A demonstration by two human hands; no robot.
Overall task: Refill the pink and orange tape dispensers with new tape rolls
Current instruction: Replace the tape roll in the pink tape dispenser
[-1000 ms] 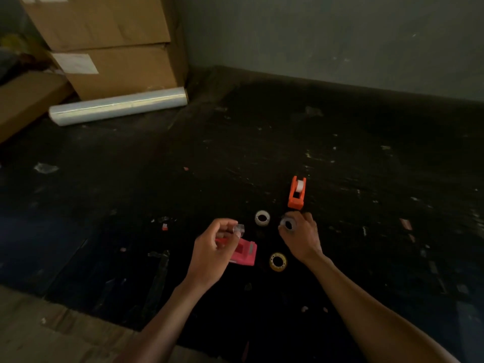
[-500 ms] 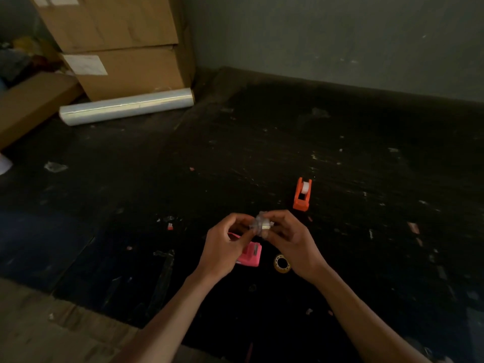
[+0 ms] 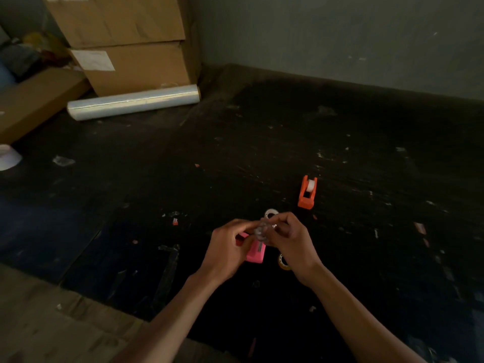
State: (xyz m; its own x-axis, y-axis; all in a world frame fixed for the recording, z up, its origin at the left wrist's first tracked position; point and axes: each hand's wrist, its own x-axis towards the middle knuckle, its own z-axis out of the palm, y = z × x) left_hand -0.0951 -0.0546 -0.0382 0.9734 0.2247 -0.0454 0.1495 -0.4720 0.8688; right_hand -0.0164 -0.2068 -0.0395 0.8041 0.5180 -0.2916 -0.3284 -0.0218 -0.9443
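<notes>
My left hand [image 3: 228, 251] and my right hand [image 3: 292, 242] meet above the dark floor, both pinching a small clear tape roll [image 3: 262, 230] between their fingertips. Under them lies the pink tape dispenser [image 3: 255, 254], partly hidden by my left hand. The orange tape dispenser [image 3: 307, 192] stands apart on the floor up and to the right, with a white roll in it. A white tape roll [image 3: 271, 213] lies just beyond my fingers. A yellowish tape roll [image 3: 282, 262] peeks out beside my right wrist.
Stacked cardboard boxes [image 3: 125, 45] fill the back left corner, with a long roll of clear stretch film [image 3: 133, 102] lying in front. A flat cardboard piece [image 3: 34, 100] sits at far left. Small scraps litter the floor; a grey wall [image 3: 340, 35] closes the back.
My right hand picked the clear roll up from the floor near the orange dispenser and brought it to my left hand. Both hands now hold it over the pink dispenser.
</notes>
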